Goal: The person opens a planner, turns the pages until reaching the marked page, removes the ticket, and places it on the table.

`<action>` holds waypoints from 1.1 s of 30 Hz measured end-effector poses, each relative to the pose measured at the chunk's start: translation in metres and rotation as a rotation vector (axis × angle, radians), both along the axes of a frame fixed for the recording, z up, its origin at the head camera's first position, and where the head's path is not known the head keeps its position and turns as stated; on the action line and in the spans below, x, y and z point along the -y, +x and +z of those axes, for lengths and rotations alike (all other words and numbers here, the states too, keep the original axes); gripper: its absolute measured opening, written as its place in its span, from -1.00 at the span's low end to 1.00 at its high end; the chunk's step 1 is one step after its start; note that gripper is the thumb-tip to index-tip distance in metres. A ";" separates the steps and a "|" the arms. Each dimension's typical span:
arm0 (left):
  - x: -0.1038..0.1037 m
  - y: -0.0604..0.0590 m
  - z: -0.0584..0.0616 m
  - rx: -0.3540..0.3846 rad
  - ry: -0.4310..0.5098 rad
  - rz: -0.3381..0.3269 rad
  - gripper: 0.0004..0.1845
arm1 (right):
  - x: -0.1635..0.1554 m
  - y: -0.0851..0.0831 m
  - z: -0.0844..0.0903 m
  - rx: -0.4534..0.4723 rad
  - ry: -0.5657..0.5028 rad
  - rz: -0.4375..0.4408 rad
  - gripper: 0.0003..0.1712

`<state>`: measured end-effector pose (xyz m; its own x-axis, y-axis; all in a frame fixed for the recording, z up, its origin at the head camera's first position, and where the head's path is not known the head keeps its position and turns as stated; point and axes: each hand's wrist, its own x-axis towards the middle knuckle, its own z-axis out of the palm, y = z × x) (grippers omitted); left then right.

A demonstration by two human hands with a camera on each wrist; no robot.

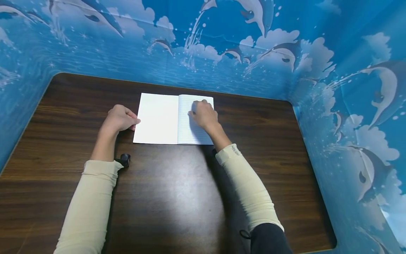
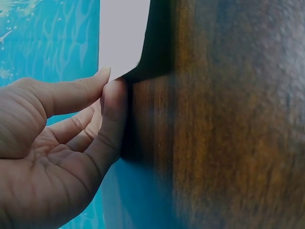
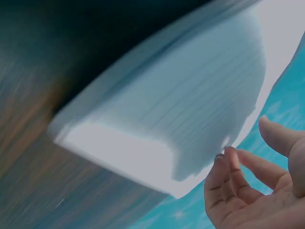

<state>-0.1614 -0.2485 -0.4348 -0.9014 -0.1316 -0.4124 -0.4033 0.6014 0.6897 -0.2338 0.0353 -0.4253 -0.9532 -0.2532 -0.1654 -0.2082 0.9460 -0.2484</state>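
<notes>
On the dark wooden table [image 1: 165, 197] an open notebook [image 1: 158, 120] lies flat; the left hand [image 1: 118, 119] steadies its left edge with loosely extended fingertips, while the right hand's [image 1: 204, 114] curled fingertips lift a lined page.

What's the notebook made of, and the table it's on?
The notebook looks like plain matte paper: thin white sheets, faint ruled lines on the right page, pages bending under the right hand. The table looks like dark wood or a wood-look laminate: brown grain streaks with a soft sheen. Which one, I cannot tell.
</notes>
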 end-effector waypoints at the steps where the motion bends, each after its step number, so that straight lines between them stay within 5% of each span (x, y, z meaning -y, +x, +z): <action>1: 0.000 0.000 0.000 0.001 0.000 0.001 -0.73 | -0.005 -0.004 -0.001 0.002 0.008 -0.020 -0.52; 8: 0.002 0.000 -0.001 0.010 -0.008 0.002 -0.73 | -0.034 -0.029 -0.010 0.041 0.054 -0.110 -0.43; 16: 0.001 0.000 0.001 0.009 0.018 0.005 -0.73 | -0.049 -0.037 -0.017 0.101 0.057 -0.136 -0.28; 33: 0.000 0.002 -0.002 -0.008 0.018 0.007 -0.74 | -0.050 -0.038 -0.026 -0.018 0.025 -0.147 -0.39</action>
